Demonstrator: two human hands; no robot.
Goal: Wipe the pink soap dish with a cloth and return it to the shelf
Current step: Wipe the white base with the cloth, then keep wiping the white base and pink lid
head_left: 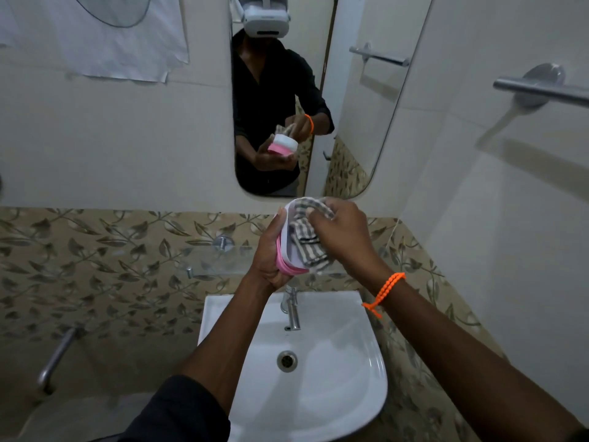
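My left hand (269, 253) grips the pink soap dish (284, 261) from the left side, holding it tilted on edge above the sink, its white inner tray facing right. My right hand (342, 234), with an orange band at the wrist, holds a grey and white checked cloth (307, 240) bunched inside the dish. The glass shelf (220, 261) is fixed to the leaf-patterned tiles just behind and below the dish, and its surface is bare to the left of my hands.
A white sink (338, 371) with a steel tap (293, 311) lies below my arms. The mirror (350, 129) above reflects me holding the dish. A towel bar (541, 89) juts from the right wall, and a grab rail (55, 358) stands at lower left.
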